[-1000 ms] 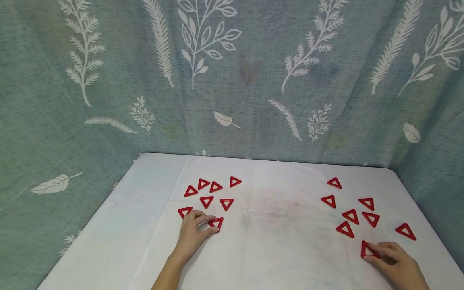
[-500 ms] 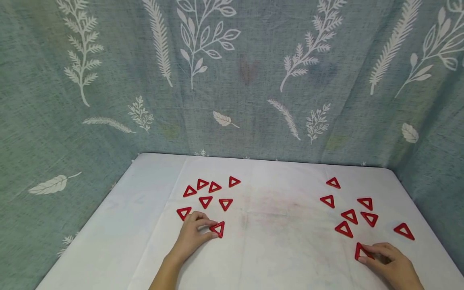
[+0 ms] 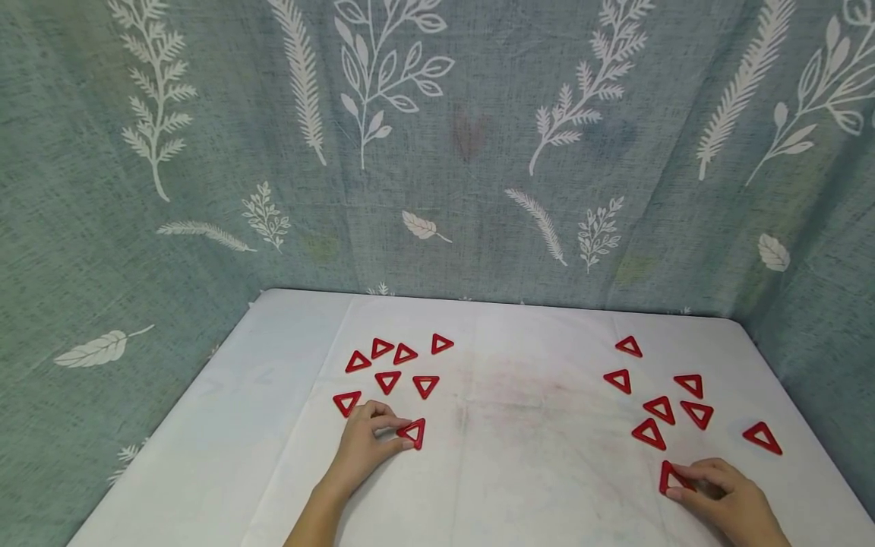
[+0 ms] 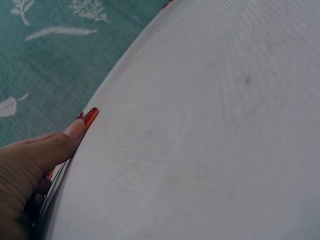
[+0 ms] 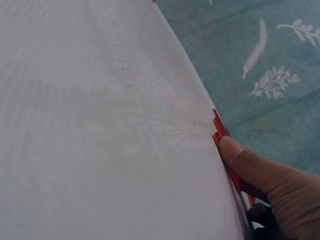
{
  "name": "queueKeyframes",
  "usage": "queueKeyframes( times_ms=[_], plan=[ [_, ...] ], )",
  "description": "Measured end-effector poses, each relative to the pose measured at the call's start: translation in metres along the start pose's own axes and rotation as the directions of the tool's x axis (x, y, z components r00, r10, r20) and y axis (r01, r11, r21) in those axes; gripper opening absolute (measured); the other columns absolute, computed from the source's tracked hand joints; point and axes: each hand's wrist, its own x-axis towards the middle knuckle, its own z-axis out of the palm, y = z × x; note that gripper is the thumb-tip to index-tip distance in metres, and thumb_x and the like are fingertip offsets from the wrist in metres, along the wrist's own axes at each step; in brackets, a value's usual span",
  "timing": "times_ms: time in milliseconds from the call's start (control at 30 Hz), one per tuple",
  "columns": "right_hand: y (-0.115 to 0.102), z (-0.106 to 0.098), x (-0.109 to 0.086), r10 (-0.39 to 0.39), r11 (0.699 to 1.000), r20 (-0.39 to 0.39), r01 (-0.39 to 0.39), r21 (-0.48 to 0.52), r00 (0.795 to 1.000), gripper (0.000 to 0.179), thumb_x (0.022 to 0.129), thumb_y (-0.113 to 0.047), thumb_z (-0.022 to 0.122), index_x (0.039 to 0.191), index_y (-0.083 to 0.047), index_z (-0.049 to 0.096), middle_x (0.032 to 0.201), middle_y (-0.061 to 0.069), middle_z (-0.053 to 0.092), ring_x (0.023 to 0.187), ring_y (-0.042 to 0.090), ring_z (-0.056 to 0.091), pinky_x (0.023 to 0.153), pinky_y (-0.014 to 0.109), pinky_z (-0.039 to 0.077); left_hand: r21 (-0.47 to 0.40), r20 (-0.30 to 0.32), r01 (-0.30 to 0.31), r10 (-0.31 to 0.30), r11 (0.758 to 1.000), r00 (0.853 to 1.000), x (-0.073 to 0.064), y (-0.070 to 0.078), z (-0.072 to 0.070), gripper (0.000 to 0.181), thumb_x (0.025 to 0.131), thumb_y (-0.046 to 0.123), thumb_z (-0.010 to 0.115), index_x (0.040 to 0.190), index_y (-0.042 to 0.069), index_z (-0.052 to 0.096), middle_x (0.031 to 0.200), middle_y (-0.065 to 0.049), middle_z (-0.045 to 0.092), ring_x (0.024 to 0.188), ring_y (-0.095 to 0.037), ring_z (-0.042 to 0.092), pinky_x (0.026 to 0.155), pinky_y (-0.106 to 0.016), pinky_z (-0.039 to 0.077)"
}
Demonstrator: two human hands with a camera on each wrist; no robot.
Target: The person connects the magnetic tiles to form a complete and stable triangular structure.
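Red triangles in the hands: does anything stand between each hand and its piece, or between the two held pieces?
Nothing visible does. The left hand directly pinches one triangle, the right hand another triangle. In the head view, only white tabletop lies between them; a loose triangle sits farther back, off that line.

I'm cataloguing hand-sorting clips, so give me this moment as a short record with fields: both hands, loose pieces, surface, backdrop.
Left hand: pinches one hollow red triangle
Right hand: pinches another red triangle
Loose, left side: seven red triangles in a left cluster
Loose, right side: seven more in a right cluster
Surface: white tabletop
Backdrop: blue-green curtain, white leaf print
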Motion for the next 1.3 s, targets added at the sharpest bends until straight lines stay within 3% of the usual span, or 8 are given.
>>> queueKeyframes(
  times_ms=[233,733,1033,1300],
  plan=[
    [-0.006,0.002,-0.002,-0.042,0.999,-0.008,0.042,-0.004,0.999,0.062,0.069,-0.049,0.079,0.111,-0.004,0.070,0.095,0.002,0.060,0.073,0.004,0.044,0.062,0.019,0.043,0.056,-0.016,-0.018,0.019,0.998,1.000,-0.001,0.002,0.005,0.026,0.066,0.026,0.085,0.091,0.025,0.078,0.091,0.012,0.051,0.093,-0.011,0.044,0.081,-0.037,0.038],
    [-0.021,0.011,-0.003,-0.091,0.996,0.010,0.091,-0.004,0.996,0.054,0.071,-0.039,0.080,0.112,-0.005,0.070,0.094,0.002,0.057,0.075,0.009,0.043,0.061,0.020,0.040,0.062,-0.069,-0.010,0.014,0.998,0.998,-0.003,0.014,0.015,0.025,0.065,0.026,0.086,0.088,0.021,0.078,0.090,0.009,0.054,0.093,-0.016,0.046,0.083,-0.041,0.033],
    [-0.037,0.020,-0.001,-0.178,0.983,-0.002,0.178,-0.056,0.984,0.047,0.070,-0.033,0.081,0.108,-0.007,0.071,0.088,-0.001,0.054,0.074,0.009,0.043,0.059,0.020,0.039,0.056,-0.047,0.024,-0.021,0.998,0.999,-0.001,0.021,0.018,0.026,0.065,0.029,0.085,0.088,0.019,0.077,0.091,0.006,0.057,0.097,-0.020,0.047,0.084,-0.044,0.030],
    [-0.058,0.031,0.006,-0.239,0.971,-0.031,0.238,-0.034,0.970,0.042,0.068,-0.028,0.083,0.104,-0.008,0.074,0.086,-0.002,0.055,0.074,0.010,0.045,0.060,0.018,0.043,0.031,-0.027,0.050,-0.050,0.998,0.998,0.002,0.022,0.018,0.025,0.066,0.026,0.085,0.089,0.016,0.077,0.090,0.007,0.057,0.097,-0.019,0.047,0.090,-0.047,0.025]
  ],
)
